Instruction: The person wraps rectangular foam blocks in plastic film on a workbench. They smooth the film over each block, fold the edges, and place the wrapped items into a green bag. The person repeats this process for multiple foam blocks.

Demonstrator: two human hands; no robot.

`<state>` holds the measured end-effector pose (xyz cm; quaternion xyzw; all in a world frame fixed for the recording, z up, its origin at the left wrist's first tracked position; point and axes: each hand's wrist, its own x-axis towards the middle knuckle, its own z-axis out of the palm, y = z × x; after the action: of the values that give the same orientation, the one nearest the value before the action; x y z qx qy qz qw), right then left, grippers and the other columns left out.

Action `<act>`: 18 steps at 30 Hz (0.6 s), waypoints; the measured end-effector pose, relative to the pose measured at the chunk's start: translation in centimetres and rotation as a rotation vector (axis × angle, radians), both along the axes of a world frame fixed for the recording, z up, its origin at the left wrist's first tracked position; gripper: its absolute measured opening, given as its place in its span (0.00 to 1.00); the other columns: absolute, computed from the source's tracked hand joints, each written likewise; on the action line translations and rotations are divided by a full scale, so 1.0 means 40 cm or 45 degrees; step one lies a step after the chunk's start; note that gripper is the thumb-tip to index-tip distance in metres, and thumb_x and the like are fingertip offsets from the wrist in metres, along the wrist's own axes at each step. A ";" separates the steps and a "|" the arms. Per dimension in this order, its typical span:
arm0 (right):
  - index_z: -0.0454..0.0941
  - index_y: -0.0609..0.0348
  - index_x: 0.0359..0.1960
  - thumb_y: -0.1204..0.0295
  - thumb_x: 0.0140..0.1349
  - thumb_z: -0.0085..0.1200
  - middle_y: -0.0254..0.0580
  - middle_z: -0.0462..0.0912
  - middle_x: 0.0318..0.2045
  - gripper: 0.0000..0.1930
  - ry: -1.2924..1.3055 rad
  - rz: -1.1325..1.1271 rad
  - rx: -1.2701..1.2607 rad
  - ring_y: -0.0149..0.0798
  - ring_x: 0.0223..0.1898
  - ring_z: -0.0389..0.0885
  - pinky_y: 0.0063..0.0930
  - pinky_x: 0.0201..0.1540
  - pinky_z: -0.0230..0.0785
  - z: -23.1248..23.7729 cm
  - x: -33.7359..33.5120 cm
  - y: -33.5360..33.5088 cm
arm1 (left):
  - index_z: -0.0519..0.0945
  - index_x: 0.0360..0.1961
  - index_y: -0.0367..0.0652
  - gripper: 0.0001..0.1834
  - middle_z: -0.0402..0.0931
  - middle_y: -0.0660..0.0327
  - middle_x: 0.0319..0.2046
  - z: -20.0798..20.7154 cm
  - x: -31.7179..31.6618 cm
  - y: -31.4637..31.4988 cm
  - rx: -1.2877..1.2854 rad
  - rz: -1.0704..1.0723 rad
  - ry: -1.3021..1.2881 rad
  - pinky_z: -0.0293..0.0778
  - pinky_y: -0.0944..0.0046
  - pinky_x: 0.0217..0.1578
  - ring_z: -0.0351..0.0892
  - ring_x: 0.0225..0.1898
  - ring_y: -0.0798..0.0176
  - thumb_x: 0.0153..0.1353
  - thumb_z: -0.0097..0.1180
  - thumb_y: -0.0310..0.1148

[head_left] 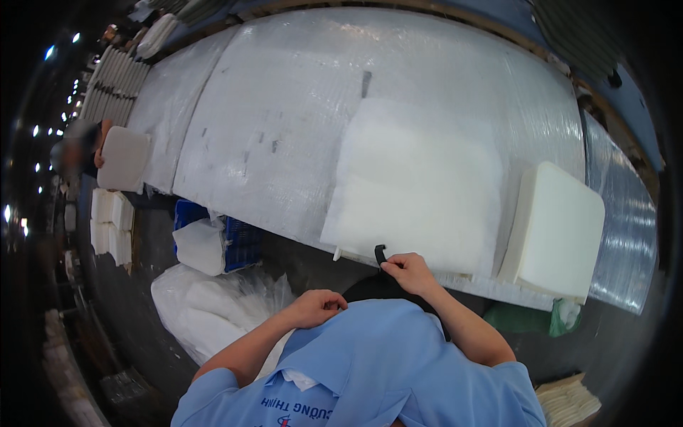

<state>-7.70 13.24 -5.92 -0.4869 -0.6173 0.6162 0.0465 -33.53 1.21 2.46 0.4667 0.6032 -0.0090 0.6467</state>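
Between the fingertips of my right hand point(407, 272) is a short black strap point(380, 254), its free end curling upward. The hand is pinched closed, at the near edge of a white, soft-looking square pad point(420, 188) that lies flat on the plastic-wrapped table point(270, 107). My left hand point(318, 308) is in front of my waist, its fingers curled in and nothing visible in them. A thick cream-white cushion point(558, 231) with rounded corners leans at the right end of the table.
To the left, a blue crate point(243, 245) holds white material, with a clear plastic bag point(220, 306) of white pieces nearer me. Stacked white cushions point(112, 224) stand farther left, where another person holds a white cushion point(123, 159). A green bag point(523, 319) sits below the right edge.
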 end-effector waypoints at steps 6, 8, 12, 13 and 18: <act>0.86 0.61 0.42 0.66 0.60 0.64 0.50 0.88 0.37 0.13 0.301 0.322 0.260 0.45 0.38 0.87 0.35 0.45 0.78 0.045 -0.129 -0.001 | 0.82 0.55 0.48 0.18 0.80 0.56 0.45 0.044 -0.020 0.004 0.249 -0.227 0.013 0.77 0.60 0.47 0.80 0.44 0.60 0.64 0.60 0.37; 0.86 0.60 0.43 0.66 0.60 0.65 0.49 0.88 0.38 0.13 0.317 0.426 0.230 0.47 0.40 0.87 0.36 0.46 0.78 0.049 -0.154 0.000 | 0.82 0.54 0.48 0.19 0.78 0.56 0.44 0.050 -0.024 -0.001 0.280 -0.223 0.027 0.77 0.58 0.46 0.80 0.43 0.56 0.62 0.61 0.35; 0.85 0.61 0.43 0.70 0.59 0.65 0.48 0.88 0.35 0.12 0.345 0.431 0.117 0.39 0.36 0.85 0.31 0.43 0.77 0.059 -0.169 0.000 | 0.83 0.50 0.48 0.16 0.76 0.55 0.42 0.053 -0.014 -0.020 0.469 -0.191 0.127 0.76 0.55 0.45 0.79 0.40 0.53 0.60 0.62 0.34; 0.85 0.62 0.43 0.70 0.60 0.66 0.46 0.88 0.35 0.12 0.327 0.417 0.145 0.37 0.35 0.85 0.30 0.43 0.77 0.071 -0.169 0.000 | 0.84 0.49 0.49 0.15 0.75 0.55 0.43 0.057 -0.005 -0.032 0.612 -0.131 0.159 0.76 0.55 0.45 0.79 0.41 0.52 0.60 0.63 0.34; 0.85 0.63 0.43 0.72 0.61 0.66 0.42 0.87 0.33 0.11 0.331 0.394 0.149 0.32 0.33 0.82 0.27 0.39 0.76 0.120 -0.165 -0.005 | 0.83 0.46 0.48 0.13 0.75 0.56 0.44 0.084 0.007 -0.076 0.493 0.026 0.253 0.77 0.57 0.46 0.80 0.45 0.53 0.60 0.63 0.36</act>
<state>-14.30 13.05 -1.12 -0.2990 -0.7083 0.6368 0.0587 -33.27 -1.82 5.83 0.5728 0.6592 0.0676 0.4824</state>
